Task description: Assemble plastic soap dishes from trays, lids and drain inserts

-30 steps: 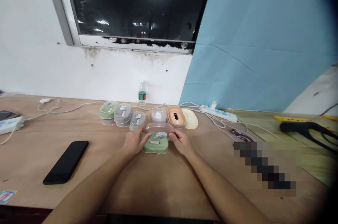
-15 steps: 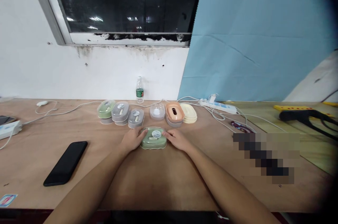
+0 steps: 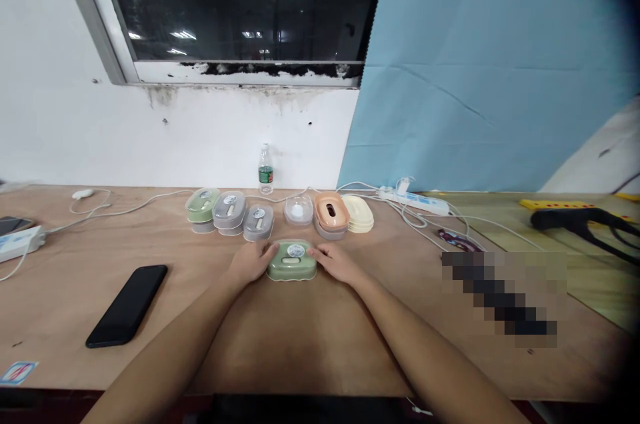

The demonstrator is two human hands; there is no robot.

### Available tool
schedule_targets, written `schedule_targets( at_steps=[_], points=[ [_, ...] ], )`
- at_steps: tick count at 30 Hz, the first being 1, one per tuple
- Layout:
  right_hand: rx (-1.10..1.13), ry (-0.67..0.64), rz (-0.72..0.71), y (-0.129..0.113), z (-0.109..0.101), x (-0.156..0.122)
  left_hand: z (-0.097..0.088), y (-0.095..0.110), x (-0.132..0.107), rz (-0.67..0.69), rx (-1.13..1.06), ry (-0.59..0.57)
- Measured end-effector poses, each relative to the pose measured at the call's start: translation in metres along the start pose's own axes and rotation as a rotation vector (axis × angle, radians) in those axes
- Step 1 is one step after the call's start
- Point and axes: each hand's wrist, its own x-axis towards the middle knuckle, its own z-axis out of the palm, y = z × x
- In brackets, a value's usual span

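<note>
Head view: left hand (image 3: 250,264) and right hand (image 3: 340,264) each pinch an end of the green box (image 3: 291,269), thumbs on its clear cover (image 3: 278,253), fingers down the sides. The box sits between them on the table (image 3: 300,337). Uneven thumb pressure could cock the cover or skid the box; a shove forward might knock the small grey box (image 3: 259,224) just beyond the left hand.

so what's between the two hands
A green box lies between the left hand and the right hand in the head view; both hands appear to touch its edges.
</note>
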Motion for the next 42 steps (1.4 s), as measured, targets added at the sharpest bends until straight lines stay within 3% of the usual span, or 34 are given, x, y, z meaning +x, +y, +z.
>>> schedule_targets(
  at_steps=[6, 11, 14, 19, 23, 27, 30, 32, 36, 42],
  points=[
    [-0.007, 0.101, 0.047, 0.008, -0.001, 0.005, 0.006, 0.003, -0.005, 0.142, 0.018, 0.048],
    [-0.045, 0.157, 0.097, 0.012, -0.003, 0.008, 0.01, 0.001, -0.004, 0.416, -0.019, -0.068],
    [-0.046, 0.176, 0.115, 0.013, -0.004, 0.008, 0.01, -0.001, -0.003, 0.412, -0.012, -0.098],
    [0.038, 0.202, 0.08, 0.012, -0.005, 0.007, 0.008, 0.002, -0.004, 0.424, -0.045, -0.038],
    [0.096, 0.241, 0.123, 0.01, -0.009, 0.006, 0.001, 0.001, -0.004, 0.397, -0.007, 0.045],
    [0.081, 0.243, 0.154, 0.011, -0.011, 0.006, -0.008, -0.006, 0.0, 0.353, 0.035, 0.28],
    [0.059, 0.22, 0.143, 0.014, -0.009, 0.007, -0.01, -0.013, 0.004, 0.166, 0.065, 0.497],
    [0.036, 0.2, 0.136, 0.016, -0.008, 0.007, -0.008, -0.016, 0.006, 0.023, 0.097, 0.566],
    [0.004, 0.174, 0.119, 0.017, -0.006, 0.008, -0.004, -0.018, 0.01, -0.111, 0.168, 0.563],
    [-0.026, 0.167, 0.097, 0.019, -0.005, 0.008, 0.001, -0.017, 0.012, -0.099, 0.153, 0.534]
  ],
)
